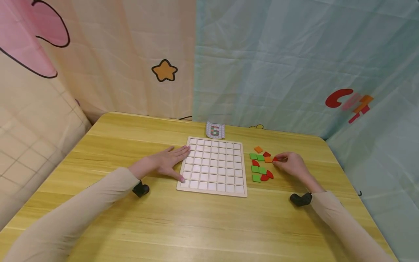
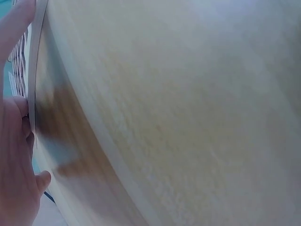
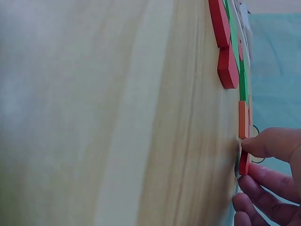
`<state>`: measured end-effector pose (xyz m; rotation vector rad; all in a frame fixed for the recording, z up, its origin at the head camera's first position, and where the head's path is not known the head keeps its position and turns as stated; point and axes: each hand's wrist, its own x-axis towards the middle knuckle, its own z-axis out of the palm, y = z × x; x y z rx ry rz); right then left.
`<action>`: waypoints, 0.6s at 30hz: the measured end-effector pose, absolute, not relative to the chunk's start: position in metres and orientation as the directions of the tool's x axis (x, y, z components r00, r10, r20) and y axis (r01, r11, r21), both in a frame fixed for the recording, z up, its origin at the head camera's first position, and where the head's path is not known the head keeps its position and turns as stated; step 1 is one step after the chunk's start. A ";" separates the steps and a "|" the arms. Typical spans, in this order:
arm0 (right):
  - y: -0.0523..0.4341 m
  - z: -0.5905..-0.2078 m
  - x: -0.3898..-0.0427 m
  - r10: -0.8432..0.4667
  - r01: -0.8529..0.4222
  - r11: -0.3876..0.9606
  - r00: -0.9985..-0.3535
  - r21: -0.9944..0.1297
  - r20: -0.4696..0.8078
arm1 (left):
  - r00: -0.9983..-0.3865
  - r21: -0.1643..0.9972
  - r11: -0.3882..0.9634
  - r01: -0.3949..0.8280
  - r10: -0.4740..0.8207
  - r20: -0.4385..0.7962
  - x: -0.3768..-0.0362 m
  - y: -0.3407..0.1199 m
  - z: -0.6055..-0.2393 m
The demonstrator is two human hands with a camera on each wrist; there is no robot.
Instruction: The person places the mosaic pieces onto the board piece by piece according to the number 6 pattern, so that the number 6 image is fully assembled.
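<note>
A pale wooden grid board [image 1: 212,193] with square cells lies mid-table. My left hand [image 1: 168,161] rests at its left edge, fingers spread, fingertips and thumb touching the frame; the left wrist view shows this hand [image 2: 16,155] along the board's side. To the right of the board lie green square tiles [image 1: 256,178], orange square tiles [image 1: 258,149] and red quarter-round tiles [image 1: 270,174]. At the right of this group, my right hand [image 1: 291,165] pinches a red tile [image 3: 244,162] between thumb and fingers, beside an orange tile [image 3: 242,120].
Behind the board stands a small curled paper card [image 1: 215,130] with a coloured pattern on a grid. The wooden table [image 1: 209,225] reaches back to a printed curtain [image 1: 262,72]. A black wrist-camera mount [image 1: 301,199] sits at my right wrist, another [image 1: 140,189] at my left.
</note>
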<state>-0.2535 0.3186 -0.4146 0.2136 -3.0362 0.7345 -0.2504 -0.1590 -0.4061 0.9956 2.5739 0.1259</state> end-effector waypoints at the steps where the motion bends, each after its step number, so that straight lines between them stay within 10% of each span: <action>1: 0.318 -0.414 -0.253 -0.127 -0.131 0.880 -0.991 -0.456 0.041 | -0.679 0.218 0.745 0.630 0.665 -0.312 -0.250 -0.159 -0.406; 18: 0.296 -0.409 -0.254 -0.112 -0.145 0.871 -0.989 -0.469 0.098 | -0.678 0.235 0.744 0.625 0.667 -0.310 -0.250 -0.160 -0.406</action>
